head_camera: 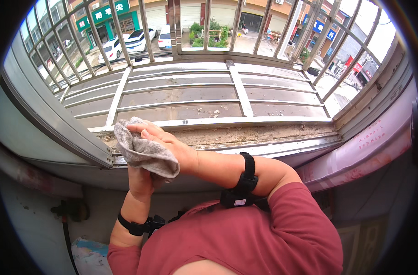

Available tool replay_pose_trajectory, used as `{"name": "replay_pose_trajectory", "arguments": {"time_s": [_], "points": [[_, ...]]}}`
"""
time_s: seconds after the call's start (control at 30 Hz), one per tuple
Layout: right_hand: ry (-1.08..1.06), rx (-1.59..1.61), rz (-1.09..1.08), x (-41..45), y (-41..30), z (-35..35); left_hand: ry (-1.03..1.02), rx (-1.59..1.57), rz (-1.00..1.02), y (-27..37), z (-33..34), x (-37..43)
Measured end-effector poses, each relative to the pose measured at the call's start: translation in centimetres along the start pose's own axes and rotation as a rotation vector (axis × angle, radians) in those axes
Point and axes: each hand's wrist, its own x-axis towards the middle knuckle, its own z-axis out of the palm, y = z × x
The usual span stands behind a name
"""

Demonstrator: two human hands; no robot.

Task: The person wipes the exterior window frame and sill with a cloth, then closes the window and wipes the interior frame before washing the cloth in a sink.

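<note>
A crumpled grey terry cloth [145, 151] is pressed between my two hands, above the left end of the window sill. My right hand [164, 139] lies against the cloth's upper right side, its thumb and fingers pointing left over the folds. From below, my left hand [141, 180] holds the same cloth; its fingers are mostly hidden behind the fabric. Just beyond the hands run the metal window track [271, 148] and a rough, dirty concrete sill [264, 135].
A metal security cage [240, 89] with bars projects outside the window, with loose debris [216, 111] on its floor panel. The window frame [57, 106] stands close on the left. Pinkish printed material [364, 147] borders the right side. A valve with a hose [66, 216] is low on the left.
</note>
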Motion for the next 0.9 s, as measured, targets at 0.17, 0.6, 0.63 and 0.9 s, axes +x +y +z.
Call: {"name": "replay_pose_trajectory", "arguments": {"time_s": [0.17, 0.6, 0.63, 0.9], "points": [[-0.095, -0.189, 0.126, -2.4, -1.4, -1.5, 0.083, 0.114, 0.072, -0.5, -1.8, 0.3], [0.413, -0.943, 0.434, -14.9, -6.2, -17.0, 0.337, 0.306, 0.294, 1.2, -8.0, -2.6], [0.408, -0.94, 0.437, -15.0, -6.0, -16.8, 0.343, 0.308, 0.292, 0.9, -7.5, -2.5], [0.093, -1.127, 0.451, -13.9, -2.0, -15.5, 0.391, 0.695, 0.532, -0.8, -6.0, 0.2]]}}
